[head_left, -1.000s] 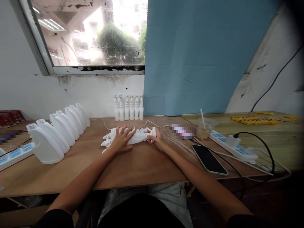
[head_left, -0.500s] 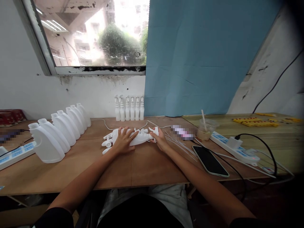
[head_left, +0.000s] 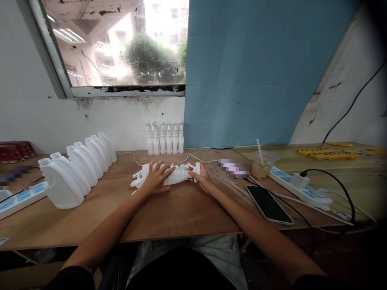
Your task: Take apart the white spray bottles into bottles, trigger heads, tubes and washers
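Observation:
A white spray bottle (head_left: 180, 174) lies on its side on the brown table, its spray head pointing right. My left hand (head_left: 157, 177) is wrapped over the bottle's body, fingers spread around it. At the other end, my right hand (head_left: 202, 178) grips the white trigger sprayer (head_left: 196, 171) at the neck. Several loose white trigger sprayers (head_left: 137, 179) lie beside and partly behind my left hand. Whether the sprayer is fully seated on the neck cannot be made out.
A row of several white handled bottles (head_left: 62, 183), without caps, stands at left. Several spray bottles (head_left: 165, 139) stand against the wall. To the right are white tubes (head_left: 231, 183), a phone (head_left: 269, 204), a plastic cup (head_left: 261, 166) and a power strip (head_left: 302, 191) with cables.
My right hand has turned slightly at the sprayer and shifted a little left. The left hand stays on the bottle, and the view has moved slightly.

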Motion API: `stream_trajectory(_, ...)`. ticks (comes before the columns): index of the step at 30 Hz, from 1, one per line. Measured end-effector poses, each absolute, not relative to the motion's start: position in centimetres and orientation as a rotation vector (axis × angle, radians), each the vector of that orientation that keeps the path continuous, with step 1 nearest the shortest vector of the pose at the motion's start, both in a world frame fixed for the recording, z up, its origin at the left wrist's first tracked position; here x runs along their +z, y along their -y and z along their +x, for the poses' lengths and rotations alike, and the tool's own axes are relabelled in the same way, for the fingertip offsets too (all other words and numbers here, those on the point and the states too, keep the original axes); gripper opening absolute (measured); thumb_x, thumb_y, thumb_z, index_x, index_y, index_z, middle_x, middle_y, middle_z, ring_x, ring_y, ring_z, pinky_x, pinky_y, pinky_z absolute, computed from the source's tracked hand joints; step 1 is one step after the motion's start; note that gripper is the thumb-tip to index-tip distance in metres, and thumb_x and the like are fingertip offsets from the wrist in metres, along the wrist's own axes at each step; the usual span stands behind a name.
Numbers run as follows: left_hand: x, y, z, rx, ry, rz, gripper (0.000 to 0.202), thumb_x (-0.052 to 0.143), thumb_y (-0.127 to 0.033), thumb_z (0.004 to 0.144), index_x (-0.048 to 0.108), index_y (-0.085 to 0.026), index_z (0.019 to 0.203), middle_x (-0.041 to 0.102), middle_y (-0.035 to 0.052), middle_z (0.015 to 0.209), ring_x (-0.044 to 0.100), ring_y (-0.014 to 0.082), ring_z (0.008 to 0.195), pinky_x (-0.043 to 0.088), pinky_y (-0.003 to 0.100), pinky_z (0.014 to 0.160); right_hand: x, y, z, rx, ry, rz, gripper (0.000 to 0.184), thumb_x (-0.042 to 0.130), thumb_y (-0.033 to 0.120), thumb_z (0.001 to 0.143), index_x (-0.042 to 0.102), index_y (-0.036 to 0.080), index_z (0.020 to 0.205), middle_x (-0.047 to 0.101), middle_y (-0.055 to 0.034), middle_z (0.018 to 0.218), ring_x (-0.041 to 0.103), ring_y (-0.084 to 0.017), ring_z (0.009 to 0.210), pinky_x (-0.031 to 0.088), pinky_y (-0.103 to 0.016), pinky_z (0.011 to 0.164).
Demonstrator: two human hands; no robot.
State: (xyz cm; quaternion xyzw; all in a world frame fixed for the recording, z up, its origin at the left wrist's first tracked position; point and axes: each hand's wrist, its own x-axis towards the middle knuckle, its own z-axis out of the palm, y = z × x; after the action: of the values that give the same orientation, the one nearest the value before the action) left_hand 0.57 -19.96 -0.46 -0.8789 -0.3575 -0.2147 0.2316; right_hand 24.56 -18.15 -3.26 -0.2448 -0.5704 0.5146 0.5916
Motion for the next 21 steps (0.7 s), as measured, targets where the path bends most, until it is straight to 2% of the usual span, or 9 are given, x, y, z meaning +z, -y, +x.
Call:
stream_trajectory(8, -0.3, 20.1, 0.8, -0.62, 0.975, -2.432, 0.079, 0.062, -0.041, 0.068, 0.037, -0.024, 0.142, 0.049, 0.0095, 0.132, 0.03, 0.0372, 0.124, 0.015, 0.056, 0.102, -3.3, 18.0, 24.9, 1.2, 1.322, -0.586, 0.047, 0.077, 0.033, 0.067, 0.038, 0.025, 0.092, 0.057, 0.0048, 0.081, 0.054, -0.01, 0.054, 0.042, -0.023, 0.05)
stream_trajectory(16, -0.8, 19.7, 0.6, -0.622, 0.981, -2.435, 0.08, 0.062, -0.041, 0.067, 0.037, -0.024, 0.141, 0.048, 0.0103, 0.133, 0.03, 0.0375, 0.124, 0.015, 0.055, 0.102, -3.4, 17.7, 25.2, 1.236, 1.309, -0.596, 0.049, 0.079, 0.027, 0.064, 0.042, 0.024, 0.096, 0.059, 0.0048, 0.081, 0.056, -0.011, 0.054, 0.045, -0.024, 0.051)
stream_trajectory(21, -0.7, 19.7, 0.6, -0.644, 1.015, -2.435, 0.082, 0.061, -0.045, 0.069, 0.034, -0.025, 0.143, 0.048, 0.0103, 0.133, 0.03, 0.0372, 0.124, 0.015, 0.054, 0.102, -2.6, 18.4, 25.1, 1.326, 1.285, -0.524, 0.052, 0.076, 0.023, 0.065, 0.046, 0.027, 0.107, 0.061, 0.0021, 0.09, 0.057, -0.012, 0.06, 0.048, -0.027, 0.055)
